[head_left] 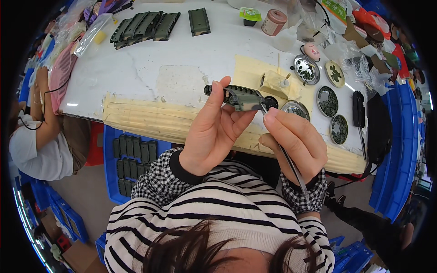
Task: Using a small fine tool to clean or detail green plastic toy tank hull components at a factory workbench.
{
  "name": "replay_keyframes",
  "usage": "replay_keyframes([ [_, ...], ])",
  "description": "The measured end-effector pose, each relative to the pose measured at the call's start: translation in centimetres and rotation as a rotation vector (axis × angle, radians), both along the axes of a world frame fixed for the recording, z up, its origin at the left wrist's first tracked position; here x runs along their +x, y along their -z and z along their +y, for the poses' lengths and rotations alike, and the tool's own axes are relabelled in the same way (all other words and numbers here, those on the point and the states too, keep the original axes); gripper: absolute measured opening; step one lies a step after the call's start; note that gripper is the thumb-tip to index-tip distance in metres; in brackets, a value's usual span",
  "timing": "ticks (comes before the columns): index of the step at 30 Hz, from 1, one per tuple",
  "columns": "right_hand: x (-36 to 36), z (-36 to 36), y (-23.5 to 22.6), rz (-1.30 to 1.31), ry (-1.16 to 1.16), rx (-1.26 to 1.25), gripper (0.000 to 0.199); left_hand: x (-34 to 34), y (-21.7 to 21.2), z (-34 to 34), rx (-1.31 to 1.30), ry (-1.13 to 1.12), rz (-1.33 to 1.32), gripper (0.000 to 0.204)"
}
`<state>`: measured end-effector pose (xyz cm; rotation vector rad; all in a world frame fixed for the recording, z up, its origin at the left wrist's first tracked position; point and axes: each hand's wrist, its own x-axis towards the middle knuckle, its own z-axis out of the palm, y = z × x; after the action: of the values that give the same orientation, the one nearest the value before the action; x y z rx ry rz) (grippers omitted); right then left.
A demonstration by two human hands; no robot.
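My left hand point(211, 125) grips a small camouflage-green model tank hull point(246, 99) with dark tracks, thumb on its near end and fingers beneath. My right hand point(298, 143) is closed round a slim metal tool point(291, 164); whether it is a pair of tweezers I cannot tell. Its tip meets or nearly meets the right end of the hull. Just beyond lie a black round cap point(271, 102) and a metal dish point(296, 108) of small green parts, partly behind my right hand.
Several similar hulls point(144, 25) lie at the far left, and one hull point(199, 21) sits apart. On the right are round dishes point(327, 101) of green pieces and a taped block point(278, 85). A blue crate point(114, 182) holds more hulls. Another person point(50, 145) sits at left.
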<state>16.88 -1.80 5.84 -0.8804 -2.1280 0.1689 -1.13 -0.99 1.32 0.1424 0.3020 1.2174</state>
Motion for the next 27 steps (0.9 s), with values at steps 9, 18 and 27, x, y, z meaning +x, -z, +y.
replay_keyframes([
  [9,-0.20,0.37,0.35,-0.078,-0.002,0.132,0.037,-0.06,0.19,0.01,-0.004,-0.002,-0.003,0.046],
  [18,-0.25,0.39,0.51,-0.075,-0.018,0.135,0.036,-0.05,0.54,-0.09,0.001,0.010,-0.037,0.043],
  [27,-0.38,0.15,0.41,-0.032,0.010,0.116,0.030,0.05,0.50,-0.15,0.006,0.013,-0.048,0.042],
])
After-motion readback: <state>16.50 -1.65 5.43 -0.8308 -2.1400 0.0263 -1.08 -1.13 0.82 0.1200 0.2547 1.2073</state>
